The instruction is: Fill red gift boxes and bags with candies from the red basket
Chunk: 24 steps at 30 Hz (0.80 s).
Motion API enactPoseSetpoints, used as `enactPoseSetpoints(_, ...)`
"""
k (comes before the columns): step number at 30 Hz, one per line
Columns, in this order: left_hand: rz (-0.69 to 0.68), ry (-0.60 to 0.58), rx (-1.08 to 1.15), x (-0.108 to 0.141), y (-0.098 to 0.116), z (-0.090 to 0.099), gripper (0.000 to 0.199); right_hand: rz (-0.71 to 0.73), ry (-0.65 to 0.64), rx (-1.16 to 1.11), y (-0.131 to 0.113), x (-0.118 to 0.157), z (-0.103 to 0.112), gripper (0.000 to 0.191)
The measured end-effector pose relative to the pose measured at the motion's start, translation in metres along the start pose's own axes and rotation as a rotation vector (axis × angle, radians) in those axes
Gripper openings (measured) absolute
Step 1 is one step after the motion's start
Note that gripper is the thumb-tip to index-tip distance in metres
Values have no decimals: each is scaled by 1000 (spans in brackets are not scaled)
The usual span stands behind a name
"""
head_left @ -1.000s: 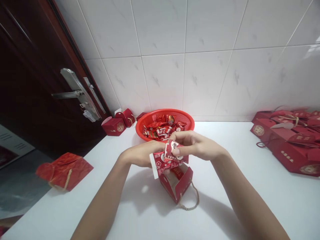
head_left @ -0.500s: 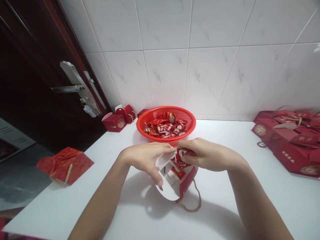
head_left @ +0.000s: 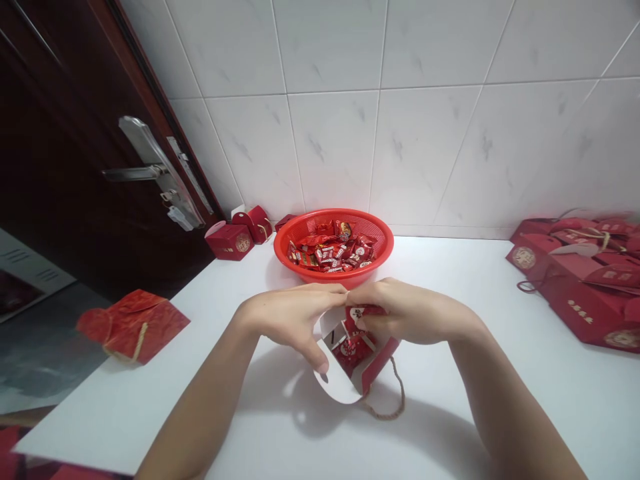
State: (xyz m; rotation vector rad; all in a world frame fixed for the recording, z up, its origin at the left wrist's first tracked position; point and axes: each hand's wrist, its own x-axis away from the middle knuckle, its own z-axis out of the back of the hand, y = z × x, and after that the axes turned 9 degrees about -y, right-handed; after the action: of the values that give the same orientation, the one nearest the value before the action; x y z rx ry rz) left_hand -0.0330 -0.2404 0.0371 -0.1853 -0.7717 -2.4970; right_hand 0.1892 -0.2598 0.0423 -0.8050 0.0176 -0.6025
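An open red gift box [head_left: 376,365] with a white inside and a rope handle [head_left: 397,400] rests on the white table. My left hand [head_left: 293,327] grips its raised flaps from the left, thumb on the near white flap. Over the opening, my right hand [head_left: 400,310] pinches a red candy packet [head_left: 356,319] with white lettering. Another red candy packet [head_left: 353,350] lies inside the box. Just beyond my hands stands a red plastic basket [head_left: 385,241] holding several wrapped candies [head_left: 330,253].
Several folded red gift boxes [head_left: 585,287] are piled at the right. Small red boxes [head_left: 233,241] stand by the wall at the back left. A patterned red box [head_left: 145,327] sits at the table's left edge. A door [head_left: 75,133] and tiled wall [head_left: 330,147] bound the space.
One red candy packet now lies deeper inside the box. My right hand has shifted slightly left and still pinches a packet. My left hand keeps its grip on the box.
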Motion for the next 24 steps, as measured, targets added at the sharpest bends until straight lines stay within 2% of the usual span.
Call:
enactPoseSetpoints(3,35,-28,22,2,4,-2,87,4,-107,81,-2,-2,-3,20)
enactPoseSetpoints(6,63,-10,21,2,6,-3,89,23,-149,124,-1,-4,-5,25)
enactPoseSetpoints(11,39,-57,56,1,8,0,74,40,-108,115,3,-7,-4,21)
enactPoseSetpoints(15,55,-29,42,2,9,1,66,59,-93,96,5,-7,-2,16)
enactPoseSetpoints(20,24,26,-9,8,10,1,68,31,-51,58,5,-4,0,19)
enactPoseSetpoints(24,71,1,-14,9,12,1,73,44,-54,49,7,-7,-1,25)
